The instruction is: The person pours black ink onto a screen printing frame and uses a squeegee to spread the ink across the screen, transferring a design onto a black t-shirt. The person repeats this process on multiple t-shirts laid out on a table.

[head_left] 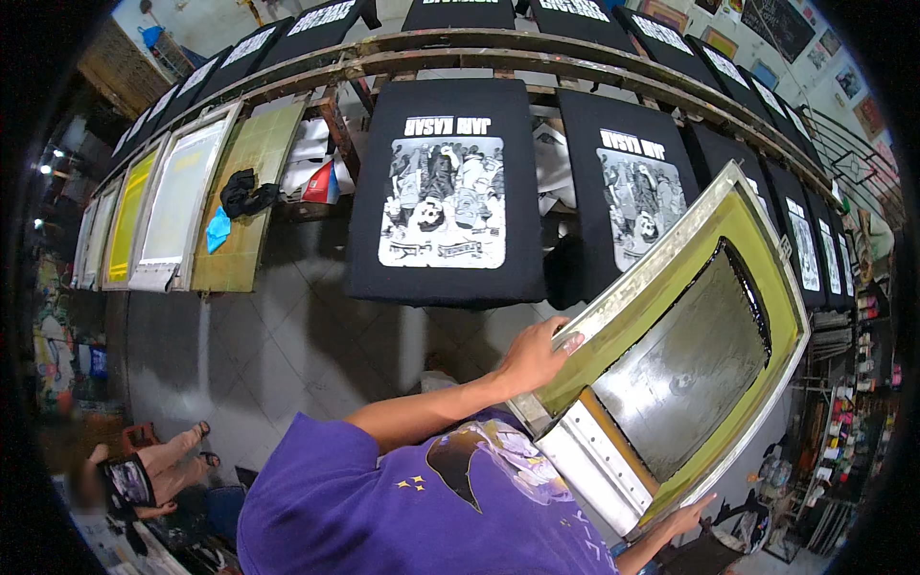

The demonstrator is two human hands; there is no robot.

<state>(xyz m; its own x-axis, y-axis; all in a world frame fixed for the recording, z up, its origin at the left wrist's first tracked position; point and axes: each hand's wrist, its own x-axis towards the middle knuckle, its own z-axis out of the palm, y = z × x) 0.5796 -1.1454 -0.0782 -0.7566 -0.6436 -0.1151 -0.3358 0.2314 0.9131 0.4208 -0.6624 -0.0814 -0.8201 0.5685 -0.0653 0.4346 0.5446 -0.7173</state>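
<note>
My left hand (544,353) is closed on the left edge of a metal-framed screen (589,311), held tilted at the right. My right hand (682,522) grips the lower part of the same frame's right edge, partly hidden by it. The mesh has an olive border and a dark, inky middle (671,355). A squeegee (594,460) with a metal handle and brown blade lies along the screen's lower end, near my body. Just beyond sit black shirts on boards (446,105), (604,115), bearing white printed pictures; the screen overlaps the right-hand one.
Framed screens and a board (268,144) holding black cloth (251,196) stand at the left. Rails (460,43) with more shirts curve behind. Another person (158,474) reclines at lower left. Racks of containers (834,441) are at right.
</note>
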